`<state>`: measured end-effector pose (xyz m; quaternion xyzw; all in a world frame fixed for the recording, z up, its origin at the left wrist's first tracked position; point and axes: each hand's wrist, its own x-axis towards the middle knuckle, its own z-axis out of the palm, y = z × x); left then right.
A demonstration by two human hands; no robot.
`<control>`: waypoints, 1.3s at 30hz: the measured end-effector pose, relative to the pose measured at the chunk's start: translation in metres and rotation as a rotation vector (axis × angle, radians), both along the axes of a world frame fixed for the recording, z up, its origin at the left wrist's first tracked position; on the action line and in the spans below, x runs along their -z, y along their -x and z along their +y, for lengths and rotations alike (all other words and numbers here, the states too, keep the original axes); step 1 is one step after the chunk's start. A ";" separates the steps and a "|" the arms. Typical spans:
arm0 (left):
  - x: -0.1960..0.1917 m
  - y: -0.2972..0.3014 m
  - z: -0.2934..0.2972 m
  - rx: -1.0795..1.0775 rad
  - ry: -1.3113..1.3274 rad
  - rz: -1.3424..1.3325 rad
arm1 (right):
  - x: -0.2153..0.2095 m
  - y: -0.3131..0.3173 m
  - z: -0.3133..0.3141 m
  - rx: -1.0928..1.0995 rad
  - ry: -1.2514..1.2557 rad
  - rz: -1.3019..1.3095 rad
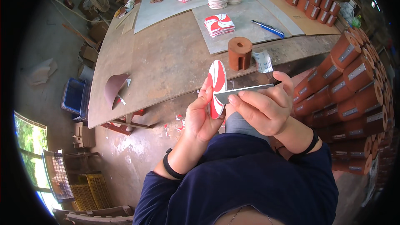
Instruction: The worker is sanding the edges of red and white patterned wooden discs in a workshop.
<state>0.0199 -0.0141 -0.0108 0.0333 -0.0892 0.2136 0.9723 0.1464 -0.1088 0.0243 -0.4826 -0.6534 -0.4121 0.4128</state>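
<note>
My left hand [198,118] is closed on a round red-and-white swirl disc [216,75], held up on its edge in front of my body. Between the fingers and thumb of my right hand [268,110] is a flat grey strip [223,96], whose near end meets the disc by my left thumb. What the strip is made for, I cannot tell. Just beyond my hands, a brown cylinder [240,54] with a centre hole and a side slot stands at the table edge, beside a scrap of printed paper [263,61].
On the table [158,66] lie a stack of square swirl sheets [219,24], a blue utility knife [268,29], stacks of round discs [217,1] and a curved brown piece [116,88]. Many brown cylinders [350,81] are piled at right. Paper scraps [166,129] litter the floor.
</note>
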 end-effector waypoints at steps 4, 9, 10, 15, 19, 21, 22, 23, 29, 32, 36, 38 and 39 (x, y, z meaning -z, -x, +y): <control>-0.018 -0.003 -0.009 -0.132 0.083 0.364 | -0.001 -0.005 0.002 0.040 0.013 0.019; -0.024 -0.002 -0.011 -0.181 -0.001 0.360 | -0.006 0.005 -0.004 0.017 -0.021 0.007; -0.024 -0.002 -0.011 -0.180 -0.002 0.360 | -0.006 0.004 -0.003 0.008 -0.021 0.014; -0.023 -0.001 -0.011 -0.159 -0.019 0.340 | -0.003 0.002 -0.003 0.005 -0.006 0.019; -0.018 -0.001 -0.010 -0.168 -0.029 0.355 | -0.002 0.001 -0.002 -0.013 0.022 0.038; -0.017 -0.002 -0.010 -0.159 -0.047 0.315 | -0.003 0.000 -0.001 -0.011 0.015 0.041; -0.017 -0.002 -0.009 -0.158 -0.047 0.316 | -0.003 0.000 0.000 -0.010 0.009 0.044; -0.016 -0.001 -0.010 -0.156 -0.041 0.318 | -0.004 0.000 0.001 -0.010 0.009 0.044; 0.000 0.001 -0.003 -0.054 -0.069 0.049 | -0.007 -0.002 0.001 -0.025 0.011 0.068; -0.003 0.001 -0.006 -0.115 -0.078 0.147 | -0.006 -0.003 0.001 -0.039 0.039 0.071; -0.004 0.000 -0.006 -0.207 -0.089 0.290 | -0.010 -0.003 0.001 -0.023 0.051 0.092; -0.004 0.000 -0.005 -0.202 -0.103 0.281 | -0.011 -0.003 0.000 -0.024 0.057 0.097; -0.004 -0.001 -0.005 -0.199 -0.117 0.273 | -0.011 -0.004 0.000 -0.029 0.063 0.099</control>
